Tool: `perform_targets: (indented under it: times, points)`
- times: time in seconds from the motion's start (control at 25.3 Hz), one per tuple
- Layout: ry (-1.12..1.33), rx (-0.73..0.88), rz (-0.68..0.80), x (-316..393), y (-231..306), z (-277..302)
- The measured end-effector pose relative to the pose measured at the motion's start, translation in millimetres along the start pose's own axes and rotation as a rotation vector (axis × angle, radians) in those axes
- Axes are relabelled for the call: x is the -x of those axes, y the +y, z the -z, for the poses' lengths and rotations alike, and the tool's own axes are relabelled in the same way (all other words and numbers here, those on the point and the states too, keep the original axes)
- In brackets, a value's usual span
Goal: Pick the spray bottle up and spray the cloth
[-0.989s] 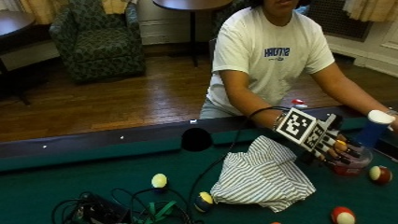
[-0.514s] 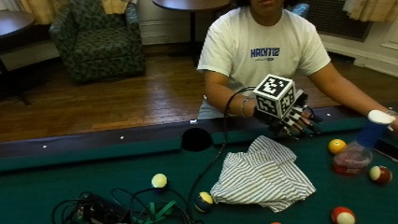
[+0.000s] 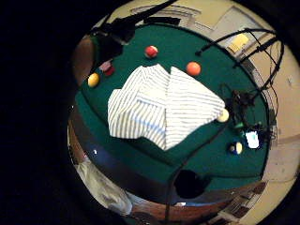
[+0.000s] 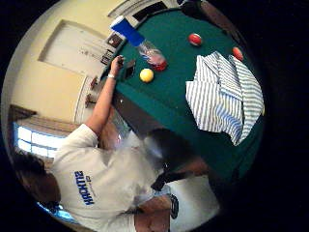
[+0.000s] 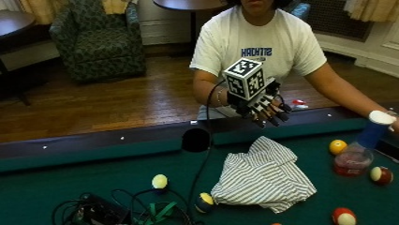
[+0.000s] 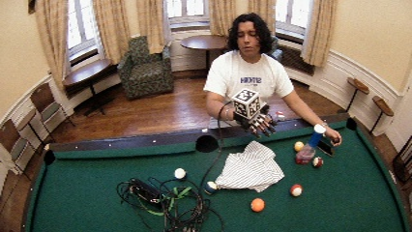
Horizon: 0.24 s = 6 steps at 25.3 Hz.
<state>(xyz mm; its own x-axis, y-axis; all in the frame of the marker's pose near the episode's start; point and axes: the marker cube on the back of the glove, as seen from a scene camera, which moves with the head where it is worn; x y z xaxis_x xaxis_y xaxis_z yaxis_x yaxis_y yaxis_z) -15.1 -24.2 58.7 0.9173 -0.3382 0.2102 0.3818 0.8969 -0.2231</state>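
In the outside view my gloved right hand hangs in the air above the near rail of the pool table, fingers pointing down, relaxed and holding nothing. The striped cloth lies crumpled on the green felt just below and in front of it; it also shows in both palm views. The spray bottle, clear with red liquid and a blue-and-white top, stands upright on the felt far to the right, apart from my hand. The person's bare left hand rests close beside the bottle.
A yellow ball and a red-and-white ball lie beside the bottle. Another red-and-white ball lies nearer the front. A pale ball, a blue-yellow ball and tangled cables lie left of the cloth. A side pocket opens in the rail.
My right hand was down at the spray bottle a second ago. It has since moved left and up, away from the bottle, to above the rail. The bottle and cloth stayed put.
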Motion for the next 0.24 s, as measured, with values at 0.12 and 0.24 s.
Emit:
perform_targets:
  times: [0.12,0.24]
  points:
    - [-0.002,-0.013,-0.034,-9,12,5]
    - [-0.006,-0.02,-0.052,-15,18,6]
